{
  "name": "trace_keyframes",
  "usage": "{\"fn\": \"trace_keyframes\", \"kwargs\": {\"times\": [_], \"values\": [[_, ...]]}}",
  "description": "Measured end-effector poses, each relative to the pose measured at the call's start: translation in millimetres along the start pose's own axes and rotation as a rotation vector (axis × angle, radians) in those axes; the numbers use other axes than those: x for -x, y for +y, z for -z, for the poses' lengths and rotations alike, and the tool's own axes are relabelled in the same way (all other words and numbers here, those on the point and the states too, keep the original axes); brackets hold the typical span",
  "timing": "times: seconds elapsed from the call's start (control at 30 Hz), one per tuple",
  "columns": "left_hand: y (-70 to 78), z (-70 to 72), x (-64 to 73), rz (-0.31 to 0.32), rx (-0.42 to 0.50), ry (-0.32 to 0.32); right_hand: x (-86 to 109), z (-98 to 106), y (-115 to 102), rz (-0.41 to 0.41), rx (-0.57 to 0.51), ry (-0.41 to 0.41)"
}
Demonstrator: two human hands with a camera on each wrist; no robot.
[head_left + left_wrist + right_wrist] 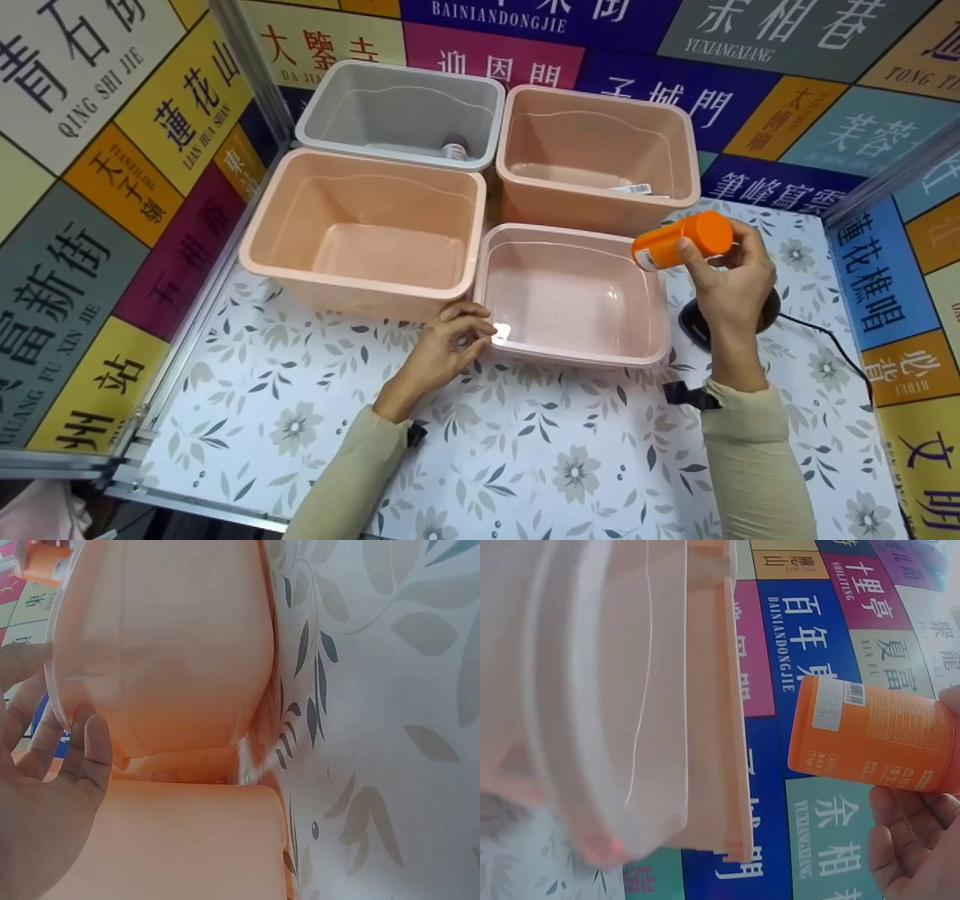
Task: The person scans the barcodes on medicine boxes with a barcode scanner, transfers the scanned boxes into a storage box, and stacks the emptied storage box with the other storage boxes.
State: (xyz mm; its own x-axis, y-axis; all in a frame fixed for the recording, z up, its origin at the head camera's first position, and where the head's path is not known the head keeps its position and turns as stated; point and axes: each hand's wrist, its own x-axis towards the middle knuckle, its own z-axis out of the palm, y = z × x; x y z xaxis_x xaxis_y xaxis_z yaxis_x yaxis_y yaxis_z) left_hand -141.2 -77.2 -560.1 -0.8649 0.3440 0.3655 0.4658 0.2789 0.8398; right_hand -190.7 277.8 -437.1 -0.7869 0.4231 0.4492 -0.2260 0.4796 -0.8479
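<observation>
In the head view my right hand (731, 274) holds an orange bottle (671, 244) tilted over the right rear corner of the shallow pink bin (574, 352). The right wrist view shows the printed label of the bottle (877, 735), with fingers and thumb around its other end. My left hand (442, 349) is at the left front corner of that same bin, fingers curled and their tips at the rim. Up close in the left wrist view, the left hand (52, 787) has its thumb and fingers about the rim of the bin (172, 652).
A deep peach bin (360, 277) stands left of the pink one. Behind are a grey bin (397, 112) holding a small bottle (454, 148), and another peach bin (592, 127) with a white-labelled item (634, 189). A black object (694, 322) with a cable sits under the right wrist.
</observation>
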Motion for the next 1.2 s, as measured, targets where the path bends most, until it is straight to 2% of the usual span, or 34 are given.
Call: {"fn": "trace_keyframes", "kwargs": {"times": [0.27,0.63,0.93,1.2], "values": [[-0.8,0.4,1.0,-0.017,-0.021,0.002,-10.4,-17,-8,-0.003,-0.033,-0.038],[-0.9,-0.7,1.2,-0.055,-0.028,0.026,-24.4,-47,-24,0.04,-0.084,-0.107],[0.0,-0.8,0.7,-0.025,-0.019,0.019,-32.0,-71,-33,0.057,-0.145,-0.152],[-0.2,-1.1,1.6,-0.034,-0.013,0.03,-38.1,-93,-43,0.032,-0.162,-0.184]]}}
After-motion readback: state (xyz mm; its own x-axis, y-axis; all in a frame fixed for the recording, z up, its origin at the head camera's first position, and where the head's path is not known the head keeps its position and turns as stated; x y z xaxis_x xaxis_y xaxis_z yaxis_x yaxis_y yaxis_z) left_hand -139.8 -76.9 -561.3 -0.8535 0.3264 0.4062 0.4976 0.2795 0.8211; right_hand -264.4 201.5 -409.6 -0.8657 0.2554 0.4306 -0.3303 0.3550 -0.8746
